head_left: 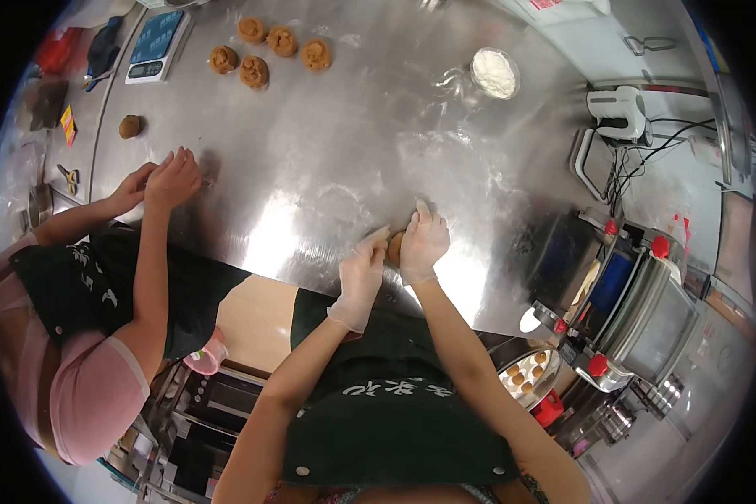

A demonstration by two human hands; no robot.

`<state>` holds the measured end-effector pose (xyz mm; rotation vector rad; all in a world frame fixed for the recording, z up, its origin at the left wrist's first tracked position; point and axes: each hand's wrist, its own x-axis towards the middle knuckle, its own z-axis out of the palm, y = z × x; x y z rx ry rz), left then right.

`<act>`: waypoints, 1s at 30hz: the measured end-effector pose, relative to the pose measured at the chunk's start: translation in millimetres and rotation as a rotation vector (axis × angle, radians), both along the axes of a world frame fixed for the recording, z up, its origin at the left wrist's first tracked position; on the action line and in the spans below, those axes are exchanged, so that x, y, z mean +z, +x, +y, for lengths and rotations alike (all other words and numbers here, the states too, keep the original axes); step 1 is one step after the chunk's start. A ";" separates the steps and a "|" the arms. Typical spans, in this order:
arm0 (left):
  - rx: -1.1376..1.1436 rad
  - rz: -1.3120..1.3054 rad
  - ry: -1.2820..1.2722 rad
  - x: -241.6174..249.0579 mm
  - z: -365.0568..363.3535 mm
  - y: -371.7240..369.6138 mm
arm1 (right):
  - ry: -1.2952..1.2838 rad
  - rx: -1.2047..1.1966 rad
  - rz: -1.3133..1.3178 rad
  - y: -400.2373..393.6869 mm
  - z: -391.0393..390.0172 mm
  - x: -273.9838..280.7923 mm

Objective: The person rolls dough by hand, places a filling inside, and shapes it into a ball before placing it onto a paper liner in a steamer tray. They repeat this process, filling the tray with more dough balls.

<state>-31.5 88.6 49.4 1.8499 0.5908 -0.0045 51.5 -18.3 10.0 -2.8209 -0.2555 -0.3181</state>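
Observation:
Near the front edge of the steel table, a brown dough ball (396, 249) sits between my two gloved hands. My right hand (424, 242) curls around its right side and partly covers it. From the left, my left hand (363, 270) presses against the ball with bent fingers. Both hands wear thin clear gloves. Light flour smears mark the tabletop (336, 168) around them. A bowl of white flour (495, 74) stands farther back on the right. Several rough brown dough lumps (281, 40) lie in a group at the back left.
At my left, a co-worker's hands (172, 178) meet over the table, near a single dough ball (130, 127). A digital scale (155, 50) stands at the back left. On the right are a roller machine (622, 294), a hand mixer (617, 113) and a tray of dough balls (550, 378).

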 end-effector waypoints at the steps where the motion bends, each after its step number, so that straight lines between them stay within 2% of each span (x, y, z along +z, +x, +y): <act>1: 0.046 0.041 -0.057 4.1 0.8 1.6 | -0.012 0.011 -0.017 1.4 -0.3 0.6; 4: 0.132 0.001 -0.086 12.0 4.8 11.7 | 0.111 0.004 -0.034 6.3 3.1 -1.2; 7: 0.190 -0.019 -0.093 5.5 14.7 7.7 | -0.113 0.045 0.031 -5.6 18.4 8.0; 10: 0.208 0.046 -0.160 9.6 16.4 11.1 | -0.053 0.010 -0.006 -1.5 26.8 8.8; 13: 0.188 -0.095 -0.046 1.2 9.3 18.4 | 0.152 -0.062 0.163 4.4 21.0 5.6; 16: 0.018 0.065 0.136 -5.8 6.3 22.1 | 0.416 -0.301 0.477 26.9 1.5 24.5; 17: -0.031 0.087 0.192 -4.7 1.3 25.8 | 0.246 -0.130 0.142 21.9 -12.3 -9.4; 20: -0.169 0.151 0.331 7.3 -14.7 34.5 | 0.162 -0.004 -0.087 30.1 -15.0 -10.1; 23: -0.279 0.118 0.369 -1.6 -25.2 45.4 | 0.122 -0.032 0.063 31.9 -18.5 -11.6; 26: -0.425 -0.022 0.360 -22.6 -24.2 27.1 | 0.442 -0.295 0.504 26.2 -18.0 16.5; 28: -0.531 -0.205 0.430 -22.8 -19.5 11.8 | 0.310 -0.216 0.437 11.9 -21.0 20.1; 30: -0.547 -0.270 0.411 -35.5 -17.3 -3.8 | 0.243 -0.181 0.412 1.6 -22.8 19.8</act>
